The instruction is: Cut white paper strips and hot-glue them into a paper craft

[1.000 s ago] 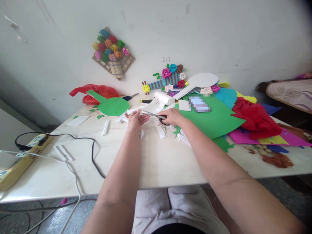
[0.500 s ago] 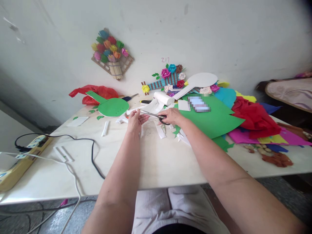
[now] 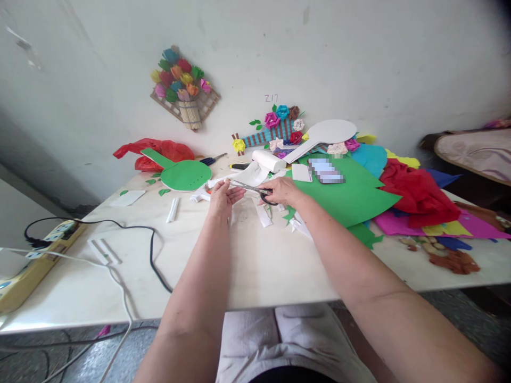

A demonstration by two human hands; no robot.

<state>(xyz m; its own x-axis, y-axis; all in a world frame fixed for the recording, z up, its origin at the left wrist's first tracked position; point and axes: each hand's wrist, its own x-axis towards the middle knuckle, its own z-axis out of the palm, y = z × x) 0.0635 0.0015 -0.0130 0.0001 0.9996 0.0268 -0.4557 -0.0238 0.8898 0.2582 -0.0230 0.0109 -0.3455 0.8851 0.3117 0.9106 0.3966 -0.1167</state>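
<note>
The right hand [image 3: 279, 190] grips the scissors [image 3: 263, 192], their blades reaching the left hand [image 3: 224, 196] above the desk [image 3: 275, 271]. The left thumb and fingertip pinch together at the blade tips; what they hold is too small to tell. The white roll [image 3: 268, 160] lies just beyond the scissors.

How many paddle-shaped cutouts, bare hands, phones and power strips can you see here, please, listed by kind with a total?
Paddle-shaped cutouts: 2, the green cutout and the white cutout
Bare hands: 2, the left hand and the right hand
Phone: 1
Power strip: 1
Total: 6
</note>
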